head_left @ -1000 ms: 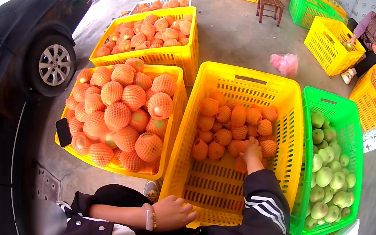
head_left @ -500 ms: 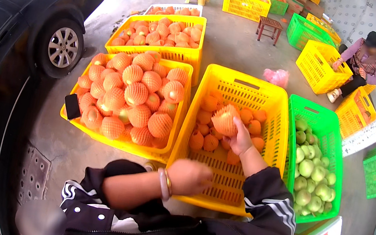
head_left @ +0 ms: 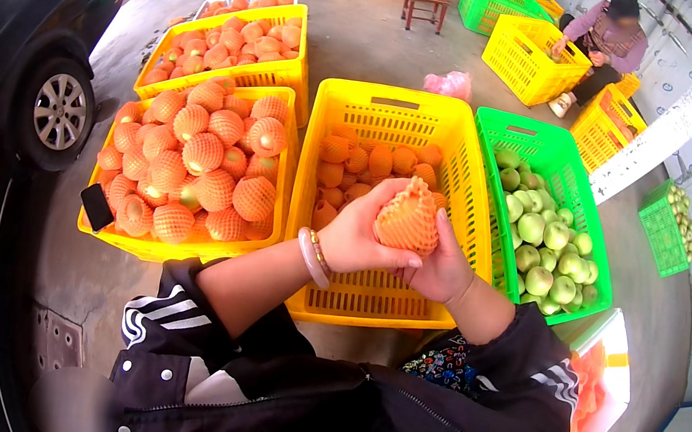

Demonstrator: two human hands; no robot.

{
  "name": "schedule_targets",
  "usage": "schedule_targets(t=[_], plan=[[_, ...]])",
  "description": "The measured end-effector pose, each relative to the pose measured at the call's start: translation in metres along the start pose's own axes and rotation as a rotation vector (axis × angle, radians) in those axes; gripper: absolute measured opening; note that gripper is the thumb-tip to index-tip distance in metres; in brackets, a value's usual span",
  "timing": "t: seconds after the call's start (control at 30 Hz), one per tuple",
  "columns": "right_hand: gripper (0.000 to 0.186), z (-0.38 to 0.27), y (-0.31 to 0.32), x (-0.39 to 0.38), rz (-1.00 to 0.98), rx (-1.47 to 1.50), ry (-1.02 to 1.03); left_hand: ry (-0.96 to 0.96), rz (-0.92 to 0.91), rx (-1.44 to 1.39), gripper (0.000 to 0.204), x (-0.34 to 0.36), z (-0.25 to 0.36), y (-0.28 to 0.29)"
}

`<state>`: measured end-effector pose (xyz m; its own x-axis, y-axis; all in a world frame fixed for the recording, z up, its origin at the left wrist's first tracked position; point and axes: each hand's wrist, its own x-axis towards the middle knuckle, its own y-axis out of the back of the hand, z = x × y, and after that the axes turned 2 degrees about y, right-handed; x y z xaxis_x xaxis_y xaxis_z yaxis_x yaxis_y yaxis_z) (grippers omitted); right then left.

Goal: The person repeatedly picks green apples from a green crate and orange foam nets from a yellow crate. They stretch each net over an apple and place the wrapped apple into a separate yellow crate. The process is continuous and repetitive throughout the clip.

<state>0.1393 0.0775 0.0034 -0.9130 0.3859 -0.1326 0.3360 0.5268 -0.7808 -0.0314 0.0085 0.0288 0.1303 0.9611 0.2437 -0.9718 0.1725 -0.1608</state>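
Note:
Between my two hands is a fruit in an orange foam net sleeve (head_left: 409, 216), its gathered tip upward. My left hand (head_left: 352, 234), with bracelets at the wrist, wraps its left side. My right hand (head_left: 448, 269) grips it from the right and below. Both are over a yellow crate (head_left: 381, 304), where several orange-sleeved fruits (head_left: 381, 161) lie toward the far end. To the left stands a yellow crate (head_left: 164, 252) heaped with netted fruit (head_left: 203, 152). On the right, a green crate (head_left: 521, 128) holds bare green fruit (head_left: 549, 259), apple-like in shape.
A black phone-like slab (head_left: 97, 207) leans at the left crate's corner. A car wheel (head_left: 61, 113) stands farther left. Beside me at right is a white box with orange foam nets (head_left: 587, 383). A person (head_left: 616, 37) sits among crates beyond a white pole (head_left: 670, 134).
My left hand has come up from the crate's near end to the netted fruit, now held by both hands nearer my body. The view has shifted, moving the crates up and left.

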Motion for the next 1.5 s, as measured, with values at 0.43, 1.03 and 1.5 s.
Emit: schedule_targets(t=[0.43, 1.03, 1.5], plan=[[0.066, 0.004, 0.012, 0.000, 0.102, 0.177, -0.155, 0.104, 0.482, -0.339, 0.015, 0.015, -0.030, 0.000], [0.042, -0.097, 0.124, -0.023, 0.669, 0.008, 0.540, 0.131, 0.694, -0.348, 0.033, -0.007, 0.014, 0.016], [0.048, -0.139, 0.263, -0.112, 1.641, -0.199, 0.413, 0.187, 0.671, -0.283, 0.030, -0.014, -0.006, 0.007]])
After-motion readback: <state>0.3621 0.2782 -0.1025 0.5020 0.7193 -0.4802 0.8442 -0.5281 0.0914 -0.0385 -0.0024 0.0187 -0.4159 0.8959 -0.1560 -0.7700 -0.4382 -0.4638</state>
